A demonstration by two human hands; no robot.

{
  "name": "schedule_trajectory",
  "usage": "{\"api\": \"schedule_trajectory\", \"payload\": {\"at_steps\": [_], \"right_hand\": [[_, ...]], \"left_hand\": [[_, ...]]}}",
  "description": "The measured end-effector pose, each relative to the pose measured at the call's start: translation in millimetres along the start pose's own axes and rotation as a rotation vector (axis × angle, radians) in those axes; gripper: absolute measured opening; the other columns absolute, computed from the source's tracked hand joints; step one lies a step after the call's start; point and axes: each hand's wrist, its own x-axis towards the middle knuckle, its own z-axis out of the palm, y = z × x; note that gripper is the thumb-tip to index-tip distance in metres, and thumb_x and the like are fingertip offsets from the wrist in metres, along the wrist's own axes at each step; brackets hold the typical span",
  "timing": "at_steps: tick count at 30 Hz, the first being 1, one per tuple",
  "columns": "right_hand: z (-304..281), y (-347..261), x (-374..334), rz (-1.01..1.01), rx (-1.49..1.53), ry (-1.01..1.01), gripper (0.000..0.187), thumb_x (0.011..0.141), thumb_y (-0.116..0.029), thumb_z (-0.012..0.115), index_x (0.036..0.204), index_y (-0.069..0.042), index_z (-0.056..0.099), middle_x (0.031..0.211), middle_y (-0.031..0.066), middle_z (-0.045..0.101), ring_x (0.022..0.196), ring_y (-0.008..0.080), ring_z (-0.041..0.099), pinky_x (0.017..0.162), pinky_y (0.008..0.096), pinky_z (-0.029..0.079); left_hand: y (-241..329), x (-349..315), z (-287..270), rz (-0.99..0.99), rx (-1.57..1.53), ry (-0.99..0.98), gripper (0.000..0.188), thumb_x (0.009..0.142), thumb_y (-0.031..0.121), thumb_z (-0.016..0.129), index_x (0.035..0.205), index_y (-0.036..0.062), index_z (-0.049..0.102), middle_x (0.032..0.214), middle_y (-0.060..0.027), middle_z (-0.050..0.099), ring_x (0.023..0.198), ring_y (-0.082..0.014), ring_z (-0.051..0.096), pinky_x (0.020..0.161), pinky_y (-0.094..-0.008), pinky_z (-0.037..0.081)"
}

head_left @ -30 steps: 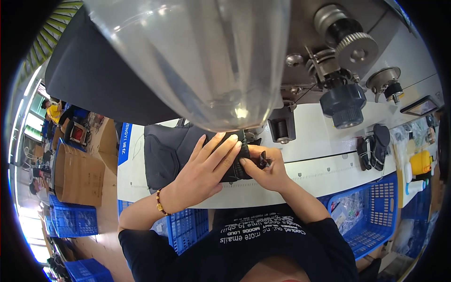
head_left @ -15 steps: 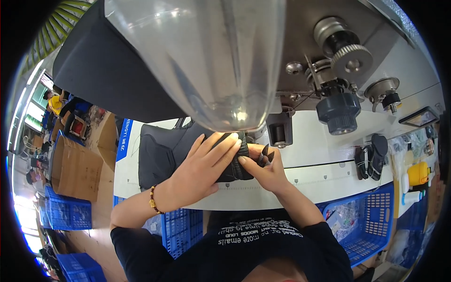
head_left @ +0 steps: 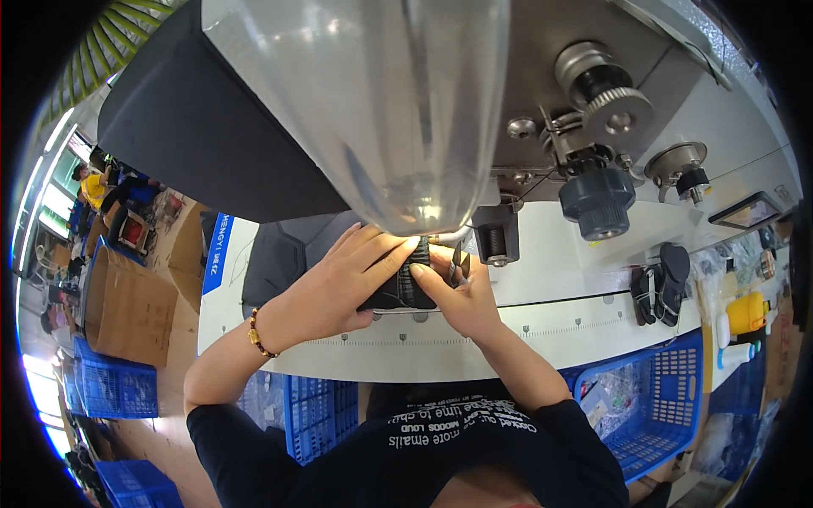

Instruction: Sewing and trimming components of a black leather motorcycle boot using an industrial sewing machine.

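A dark grey padded fabric piece (head_left: 275,261) lies on the white sewing machine bed, partly under the clear plastic guard (head_left: 415,169). A black gathered, ribbed band (head_left: 405,284) runs along its right edge. My left hand (head_left: 339,275) is over the fabric, fingers stretched together with their tips at the band, the thumb lower down at the near edge. My right hand (head_left: 464,296) pinches the band's right side between thumb and forefinger. Dark pointed blades, like thread snips (head_left: 458,264), stick up from my right fingers. The guard hides the needle area.
Tension knobs (head_left: 598,201) jut from the machine at upper right. On the bed's right lies a small black strapped item (head_left: 659,284). Blue crates (head_left: 677,389) stand below the table edge, and a cardboard box (head_left: 131,309) is at left. A person in yellow (head_left: 93,188) sits far left.
Both hands and the fabric have moved a little away from me and left, farther under the guard. The whole view has also shifted slightly.
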Motion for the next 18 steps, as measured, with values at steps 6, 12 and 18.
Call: {"api": "schedule_trajectory", "payload": {"at_steps": [6, 12, 18], "right_hand": [[-9.6, -17.6, -3.3, 0.024, -0.267, -0.136, 0.014, 0.08, -0.012, 0.058, 0.082, 0.002, 0.059, 0.065, -0.0009, 0.055, 0.059, 0.0023, 0.046, 0.05, 0.0194, 0.037], [-10.3, -11.1, -6.9, 0.025, -0.255, -0.147, 0.014, 0.083, -0.011, 0.055, 0.082, 0.002, 0.058, 0.066, -0.0025, 0.053, 0.059, 0.0011, 0.043, 0.05, 0.0181, 0.035], [-10.2, -8.3, -4.3, 0.027, -0.181, -0.082, 0.018, 0.081, -0.015, 0.057, 0.076, 0.002, 0.06, 0.056, -0.0001, 0.053, 0.05, 0.0037, 0.046, 0.045, 0.0214, 0.036]], "left_hand": [[4.3, -10.7, 15.4, -0.135, -0.015, 0.054, 0.078, 0.055, 0.005, 0.069, 0.124, -0.0005, 0.033, 0.118, -0.0147, 0.037, 0.116, -0.0333, 0.034, 0.097, -0.049, 0.029], [5.6, -14.7, 28.6, -0.209, 0.033, 0.092, 0.075, 0.056, 0.005, 0.068, 0.123, 0.0005, 0.035, 0.12, -0.0162, 0.036, 0.117, -0.0375, 0.031, 0.096, -0.0517, 0.029], [13.3, -8.6, 24.4, -0.211, 0.074, 0.08, 0.08, 0.052, 0.006, 0.072, 0.122, -0.0018, 0.035, 0.127, -0.0184, 0.032, 0.115, -0.0369, 0.033, 0.096, -0.0424, 0.032]]}}
